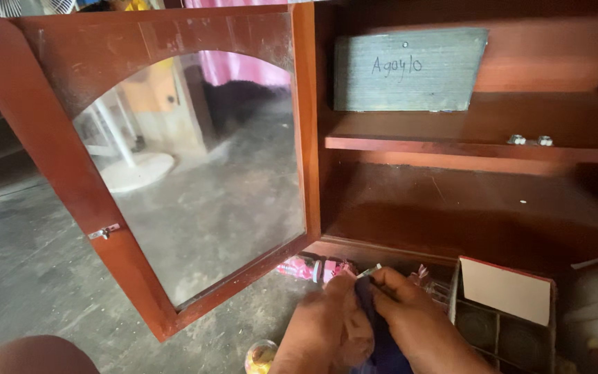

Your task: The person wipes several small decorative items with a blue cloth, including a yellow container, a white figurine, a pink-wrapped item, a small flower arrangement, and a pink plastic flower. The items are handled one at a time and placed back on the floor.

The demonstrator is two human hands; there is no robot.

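Cloth (380,339), dark blue, sits bunched between the two hands at about 6 o'clock in the head view, just in front of the open cabinet's lower edge. The left hand (327,332) closes around the cloth from the 7 o'clock side, its fingers curled and pressed against the fabric. The right hand (417,322) comes in from 5 o'clock; its fingers pinch the top of the cloth together with a thin pale sliver (368,271), perhaps a small tool or wrapper, too small to tell which.

Behind the hands, at 12 o'clock from them, pink wrapped packets (313,267) lie along the cabinet floor. A cardboard box (505,305) with round compartments stands at 3 o'clock, near the right hand but apart from it. A small round yellowish jar (261,357) rests on the concrete floor (29,277) at 8 o'clock, near the left hand.

The glass door (174,159) swings wide to 10 o'clock, dusty and smeared. Inside, the shelf (465,142) carries a grey board (410,69) and two small knobs (529,140).

As for progress, the door stands open and the cloth is gathered in both hands, but it touches neither glass nor wood, and the dust on the glass looks undisturbed; the work appears to be at an early stage.
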